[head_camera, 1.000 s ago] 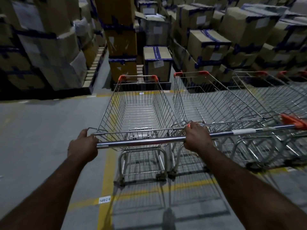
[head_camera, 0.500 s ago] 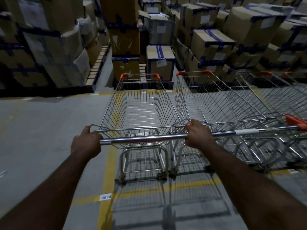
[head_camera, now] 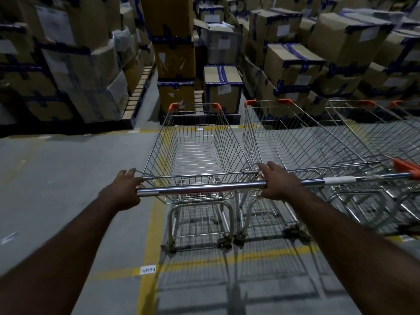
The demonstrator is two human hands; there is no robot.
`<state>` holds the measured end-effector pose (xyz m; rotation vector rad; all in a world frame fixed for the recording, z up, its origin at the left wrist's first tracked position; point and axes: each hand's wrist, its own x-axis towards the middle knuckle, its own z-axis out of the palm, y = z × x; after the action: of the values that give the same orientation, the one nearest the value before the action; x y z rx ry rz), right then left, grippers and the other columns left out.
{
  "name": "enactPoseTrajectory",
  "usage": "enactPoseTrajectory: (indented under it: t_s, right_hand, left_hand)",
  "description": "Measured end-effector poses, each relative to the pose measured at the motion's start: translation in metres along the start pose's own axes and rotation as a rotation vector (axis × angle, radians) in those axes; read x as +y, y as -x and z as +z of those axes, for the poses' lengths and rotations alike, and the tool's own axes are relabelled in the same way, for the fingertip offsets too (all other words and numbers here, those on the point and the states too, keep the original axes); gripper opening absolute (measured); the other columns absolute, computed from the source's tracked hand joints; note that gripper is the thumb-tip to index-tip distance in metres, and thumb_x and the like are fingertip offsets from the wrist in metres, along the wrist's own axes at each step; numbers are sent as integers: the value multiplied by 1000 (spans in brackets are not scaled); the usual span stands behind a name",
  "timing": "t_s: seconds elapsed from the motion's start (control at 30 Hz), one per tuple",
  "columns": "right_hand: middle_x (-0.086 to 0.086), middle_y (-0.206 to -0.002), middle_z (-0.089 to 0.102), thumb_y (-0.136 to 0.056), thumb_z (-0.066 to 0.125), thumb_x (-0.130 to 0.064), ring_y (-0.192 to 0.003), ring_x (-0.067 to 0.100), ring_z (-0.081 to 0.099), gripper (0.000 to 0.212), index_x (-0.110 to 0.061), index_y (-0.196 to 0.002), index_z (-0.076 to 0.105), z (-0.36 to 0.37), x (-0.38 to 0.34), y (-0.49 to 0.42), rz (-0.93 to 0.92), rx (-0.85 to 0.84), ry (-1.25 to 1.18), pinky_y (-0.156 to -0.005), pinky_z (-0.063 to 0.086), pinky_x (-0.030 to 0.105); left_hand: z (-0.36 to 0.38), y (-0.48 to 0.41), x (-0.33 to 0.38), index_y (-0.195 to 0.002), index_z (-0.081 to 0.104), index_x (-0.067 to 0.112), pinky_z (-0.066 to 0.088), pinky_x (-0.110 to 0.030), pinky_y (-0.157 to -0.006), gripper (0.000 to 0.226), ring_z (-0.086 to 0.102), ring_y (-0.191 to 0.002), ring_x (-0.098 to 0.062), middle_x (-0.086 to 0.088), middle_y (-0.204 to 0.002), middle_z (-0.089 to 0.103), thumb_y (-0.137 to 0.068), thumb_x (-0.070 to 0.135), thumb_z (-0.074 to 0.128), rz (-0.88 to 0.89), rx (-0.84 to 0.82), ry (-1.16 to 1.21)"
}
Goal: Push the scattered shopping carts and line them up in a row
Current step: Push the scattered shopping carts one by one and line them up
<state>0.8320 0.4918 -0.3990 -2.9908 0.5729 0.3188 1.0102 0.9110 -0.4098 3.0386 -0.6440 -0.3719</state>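
Observation:
The wire shopping cart (head_camera: 197, 153) in front of me stands on a yellow floor line. Its chrome handle bar (head_camera: 200, 188) runs across between my hands. My left hand (head_camera: 121, 190) is at the bar's left end, fingers stretched forward past it. My right hand (head_camera: 278, 184) lies over the bar's right end with the fingers straightened. A second cart (head_camera: 295, 142) stands side by side against it on the right, and a third cart (head_camera: 377, 133) is beyond that. All have orange corner caps.
Stacked cardboard boxes (head_camera: 222, 87) on pallets stand just past the carts' front ends and fill the back and the left side (head_camera: 75, 71). Bare grey concrete floor (head_camera: 56, 178) lies to the left of the cart. Yellow lines and a small floor label (head_camera: 147, 269) lie below.
Both hands gripped the bar with curled fingers before; now their fingers are straightened. The cart has rolled slightly forward, level with the cart on its right.

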Motion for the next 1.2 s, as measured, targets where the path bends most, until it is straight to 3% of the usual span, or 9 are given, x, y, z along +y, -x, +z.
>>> enactPoseTrajectory:
  t_s: [0.1, 0.23, 0.43, 0.63, 0.93, 1.2]
  right_hand:
    - [5, -139, 54, -80, 79, -33, -123, 26, 54, 94, -28, -154, 21, 6, 9, 1, 17, 70, 2, -102, 46, 57]
    - [7, -124, 61, -85, 74, -23, -109, 28, 61, 73, -19, -144, 32, 14, 5, -5, 34, 117, -4, -94, 52, 57]
    - [6, -107, 63, -86, 67, -14, -94, 29, 63, 55, -20, -132, 37, 20, 2, -15, 64, 152, -29, -84, 55, 57]
    - [9, -109, 66, -86, 68, -6, -90, 28, 65, 72, -18, -147, 32, 21, 4, -16, 90, 153, -34, -81, 58, 53]
    - [3, -94, 64, -91, 64, -10, -84, 24, 64, 56, -20, -138, 36, 30, 8, -8, 73, 184, -5, -86, 55, 54]
    - [2, -93, 65, -87, 68, -5, -81, 23, 64, 61, -21, -136, 36, 31, 17, 0, 52, 202, -4, -82, 56, 48]
  left_hand:
    - [6, 1, -1, -142, 52, 25, 49, -47, -101, 63, 42, -136, -32, -4, -164, 19, -82, 12, 64, -74, 30, 14]
    - [13, 1, 1, -133, 61, 21, 52, -41, -86, 47, 61, -113, -34, -4, -153, 31, -87, 11, 61, -94, 96, 64]
    - [13, -4, -1, -124, 66, 21, 53, -41, -85, 37, 63, -108, -37, -5, -151, 34, -89, 10, 60, -97, 121, 64]
    - [13, 1, 6, -117, 65, 16, 53, -42, -82, 30, 64, -104, -35, -6, -157, 28, -89, 11, 56, -114, 91, 5]
    - [17, 16, 6, -117, 67, 15, 53, -39, -82, 29, 64, -109, -30, -4, -160, 24, -90, 10, 58, -116, 78, -22]
    - [22, 26, 15, -117, 67, 15, 53, -39, -82, 29, 64, -108, -30, -4, -161, 23, -90, 10, 58, -120, 93, 0]
